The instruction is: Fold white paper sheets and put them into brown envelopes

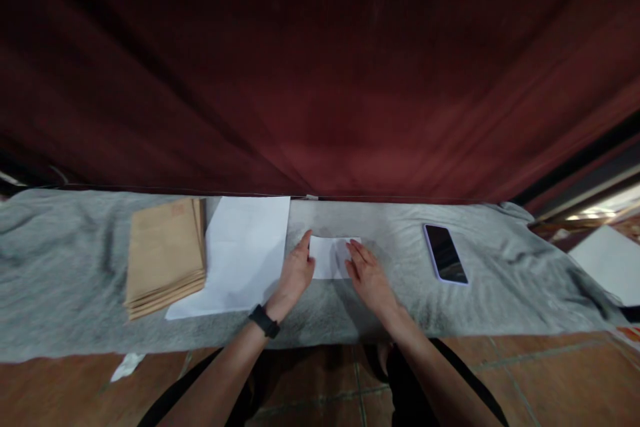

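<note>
Left grip (297, 271) and right grip (367, 275) lie released, fingers stretched flat, each touching an end of the folded white paper (327, 257) lying between them on the tabletop (500, 293).

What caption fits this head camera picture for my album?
Left hand and right hand touch a small white paper on a grey cloth; brown envelopes, a big sheet and a smartphone nearby.
</note>
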Available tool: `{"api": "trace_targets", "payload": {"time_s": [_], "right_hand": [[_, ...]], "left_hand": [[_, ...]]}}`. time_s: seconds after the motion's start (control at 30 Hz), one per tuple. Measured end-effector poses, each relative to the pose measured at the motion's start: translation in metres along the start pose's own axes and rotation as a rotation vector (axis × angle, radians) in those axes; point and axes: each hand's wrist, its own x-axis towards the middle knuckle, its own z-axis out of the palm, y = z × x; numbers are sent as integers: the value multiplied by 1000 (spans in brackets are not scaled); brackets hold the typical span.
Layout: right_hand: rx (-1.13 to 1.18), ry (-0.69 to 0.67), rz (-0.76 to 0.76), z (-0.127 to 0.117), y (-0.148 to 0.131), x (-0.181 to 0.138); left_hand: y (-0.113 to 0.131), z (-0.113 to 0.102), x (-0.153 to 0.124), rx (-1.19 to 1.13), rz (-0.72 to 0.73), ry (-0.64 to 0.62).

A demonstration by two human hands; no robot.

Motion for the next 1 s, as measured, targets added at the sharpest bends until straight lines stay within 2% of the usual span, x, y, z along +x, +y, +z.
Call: {"api": "trace_targets", "payload": {"time_s": [0.07,0.23,0.33,0.43,0.57,0.8,0.9,1.0], "right_hand": [[-61,-32,-56,7,-6,-5],[-173,-41,-50,19,-8,-15],[-200,-30,-54,21,-6,-17],[-217,-35,-69,23,-5,-19],[-219,-50,-70,24,-1,-20],[-85,8,239,3,15,-5],[97,-11,388,-3,22,3],[382,-28,498,-3,27,10]], "left_hand": [[-3,2,-1,28,42,42],[0,6,-10,187,89,161],[9,17,-21,278,226,222],[15,37,-32,315,441,148],[11,57,-41,385,470,106],[0,59,-45,483,417,122],[4,59,-45,512,395,110],[8,60,-45,531,380,109]]}}
